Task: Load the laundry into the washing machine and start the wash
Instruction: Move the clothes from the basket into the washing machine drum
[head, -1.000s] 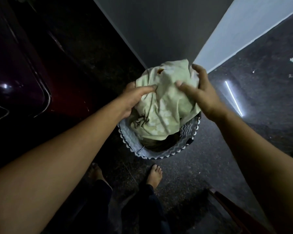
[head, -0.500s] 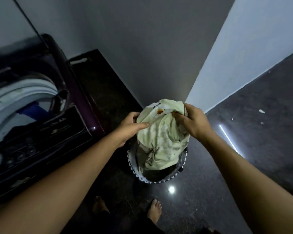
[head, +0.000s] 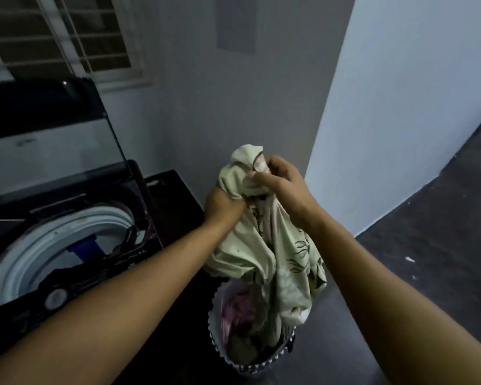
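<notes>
Both hands are holding the cloth (head: 272, 245). The left hand (head: 224, 202) is bunching a fistful of it, and the right hand (head: 279, 183), just beside and slightly above, is clamping the gathered top with curled fingers. The rest is hanging below the hands, down to the mouth of the basket (head: 250, 368) standing right under them. Whether the tail is clear of the pile inside, I cannot tell.

That tail is what I'm watching. If the hands are swinging left toward the washer (head: 53, 240) with it that low, it may be snagging the basket's rim, tipping the basket or dragging out the pink laundry (head: 238, 307). A loose fold could also be landing across the washer's front edge instead of in the drum. The drum is lying open left of and below the left hand, with the lid (head: 53, 134) standing up.

The cloth's long axis is running nearly vertical, with the bunched end pointing up at the hands and the loose end pointing down, leaning slightly right.
</notes>
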The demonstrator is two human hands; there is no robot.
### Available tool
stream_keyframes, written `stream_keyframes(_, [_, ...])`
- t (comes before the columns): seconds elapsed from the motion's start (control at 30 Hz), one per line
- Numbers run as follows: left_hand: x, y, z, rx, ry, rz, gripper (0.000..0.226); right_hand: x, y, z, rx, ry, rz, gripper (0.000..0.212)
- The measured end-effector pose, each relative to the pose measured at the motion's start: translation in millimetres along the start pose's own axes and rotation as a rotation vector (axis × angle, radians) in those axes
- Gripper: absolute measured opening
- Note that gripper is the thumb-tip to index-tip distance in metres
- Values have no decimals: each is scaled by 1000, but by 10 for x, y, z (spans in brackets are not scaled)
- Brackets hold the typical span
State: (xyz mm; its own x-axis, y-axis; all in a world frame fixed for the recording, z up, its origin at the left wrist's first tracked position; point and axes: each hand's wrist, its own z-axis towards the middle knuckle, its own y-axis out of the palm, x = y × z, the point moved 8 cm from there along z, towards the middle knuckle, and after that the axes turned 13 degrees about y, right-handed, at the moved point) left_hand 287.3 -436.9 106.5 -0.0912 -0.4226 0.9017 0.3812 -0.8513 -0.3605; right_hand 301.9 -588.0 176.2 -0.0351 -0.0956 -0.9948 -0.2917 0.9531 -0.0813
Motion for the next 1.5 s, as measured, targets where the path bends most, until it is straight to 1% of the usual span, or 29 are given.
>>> stream_keyframes(0.03, [79,-76,81,36,-20,-67,36,-90,-11,-63,-28,-48,-27,26])
stream_keyframes(0.07, [164,-147,144,65,-46,-158,30,-138,-45,-107,-33,-99,-101,34])
stream_keyframes(0.13, [343,-265,235,105,-84,-383,32,-131,-142,-175,16,-183,-363,66])
stream_keyframes(0.17, [450,-332,273,114,-86,-483,35,-51,-188,-188,51,-183,-499,84])
stream_keyframes(0.23, [683,-462,339,101,-52,-641,43,212,-266,-220,114,-116,-693,112])
stream_keyframes(0.27, [825,-530,368,83,-23,-684,46,360,-295,-230,144,-66,-722,119])
stream_keyframes(0.33, [1094,-640,396,43,36,-744,46,615,-312,-223,200,36,-650,124])
stream_keyframes(0.4, [1264,-733,405,9,46,-792,45,719,-243,-213,232,85,-595,123])
stream_keyframes(0.43, [1313,-785,410,-5,38,-805,47,723,-202,-203,245,91,-582,119])
stream_keyframes(0.5, [1377,-878,423,-57,12,-880,61,691,-163,-188,284,108,-495,98])
stream_keyframes(0.53, [1401,-931,427,-89,-7,-923,71,690,-167,-170,317,142,-431,85])
stream_keyframes(0.57, [1417,-995,445,-109,-24,-965,76,684,-172,-137,345,180,-374,74])
stream_keyframes(0.6, [1435,-1071,454,-119,-40,-997,70,655,-154,-115,357,228,-324,68])
stream_keyframes(0.63, [1446,-1146,464,-127,-43,-1019,56,668,-132,-58,344,289,-253,66])
stream_keyframes(0.67, [1473,-1237,474,-135,-32,-1047,41,663,-72,1,308,357,-151,66])
stream_keyframes(0.7, [1502,-1337,483,-149,-10,-1075,32,629,39,32,250,423,-13,65])
stream_keyframes(0.73, [1509,-1446,501,-152,5,-1103,30,567,193,63,165,478,136,65])
stream_keyframes(0.8, [1469,-1683,557,-138,26,-1132,39,306,486,131,-12,489,381,67])
stream_keyframes(0.83, [1423,-1826,583,-128,34,-1140,46,129,619,191,-87,444,473,65])
stream_keyframes(0.9, [1270,-2114,662,-86,50,-1128,56,-195,831,298,-174,336,603,65])
stream_keyframes(0.93, [1197,-2275,686,-60,61,-1115,55,-334,935,332,-191,309,634,65])
stream_keyframes(1.03, [899,-2760,753,33,78,-1032,45,-594,1268,491,-219,283,683,65])
stream_keyframes(1.17, [412,-3408,777,119,27,-892,52,-894,1904,650,-274,251,651,62])
stream_keyframes(1.23, [144,-3704,754,149,-25,-829,56,-1016,2287,705,-308,256,654,64])
stream_keyframes(1.33, [-260,-4074,660,193,-149,-766,51,-1125,2828,768,-331,279,640,68])
stream_keyframes(1.4, [-536,-4282,601,213,-219,-761,49,-1162,3195,772,-356,291,633,65])
stream_keyframes(1.5, [-963,-4525,499,245,-327,-701,57,-1099,3631,854,-324,287,631,60])
